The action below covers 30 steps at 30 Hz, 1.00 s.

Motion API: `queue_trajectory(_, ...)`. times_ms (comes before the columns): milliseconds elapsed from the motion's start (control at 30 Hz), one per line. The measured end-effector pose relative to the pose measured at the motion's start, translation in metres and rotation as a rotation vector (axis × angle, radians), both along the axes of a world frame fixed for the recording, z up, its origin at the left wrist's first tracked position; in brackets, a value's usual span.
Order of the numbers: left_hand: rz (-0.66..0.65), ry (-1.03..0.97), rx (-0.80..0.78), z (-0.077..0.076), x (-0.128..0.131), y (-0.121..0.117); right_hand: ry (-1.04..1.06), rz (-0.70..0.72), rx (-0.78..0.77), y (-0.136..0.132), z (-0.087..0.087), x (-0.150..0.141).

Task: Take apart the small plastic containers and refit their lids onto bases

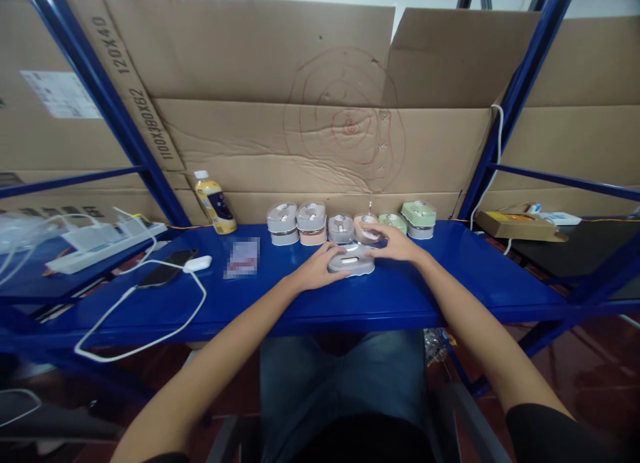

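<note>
A grey oval lidded container (pixel 356 264) lies near the middle of the blue shelf. My left hand (pixel 317 270) is curled round its left side, thumb at the near edge and fingers at the far edge. From the right, my right hand (pixel 397 242) grips the same container, its thumb at the right end. The right fingers partly cover a small beige container (pixel 364 219) just behind. Beside that one stand a small grey container (pixel 341 230) and a small green container (pixel 393 220).
Two stacks, a grey stack (pixel 283 218) and a grey-and-beige stack (pixel 312 218), stand left; a green-topped stack (pixel 419 214) stands right. A juice bottle (pixel 216 204), blurred packet (pixel 243 257), phone (pixel 167 268) and white cable (pixel 200 303) lie further left. Cardboard (pixel 240 63) backs the shelf.
</note>
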<state>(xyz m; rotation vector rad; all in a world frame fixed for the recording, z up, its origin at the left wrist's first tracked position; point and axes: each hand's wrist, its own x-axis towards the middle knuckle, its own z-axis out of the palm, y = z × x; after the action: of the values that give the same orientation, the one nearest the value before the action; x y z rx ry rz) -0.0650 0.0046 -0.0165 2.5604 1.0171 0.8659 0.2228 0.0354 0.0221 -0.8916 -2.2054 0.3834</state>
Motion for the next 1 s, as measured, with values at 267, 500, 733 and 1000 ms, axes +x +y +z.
queue_trajectory(267, 0.011, -0.171, -0.12, -0.012, 0.004, 0.011, -0.188, 0.194, 0.024, -0.005, -0.006, -0.028)
queue_trajectory(500, 0.001, -0.155, -0.138, -0.009, 0.004, 0.011, -0.23, 0.169, 0.013, -0.008, -0.01, -0.035)
queue_trajectory(733, 0.006, -0.181, -0.137, -0.009, -0.004, 0.014, -0.258, 0.093, -0.043, -0.008, -0.011, -0.025)
queue_trajectory(1000, 0.09, -0.422, 0.027, -0.005, -0.001, 0.016, -0.087, -0.496, 0.146, 0.025, 0.029, 0.008)
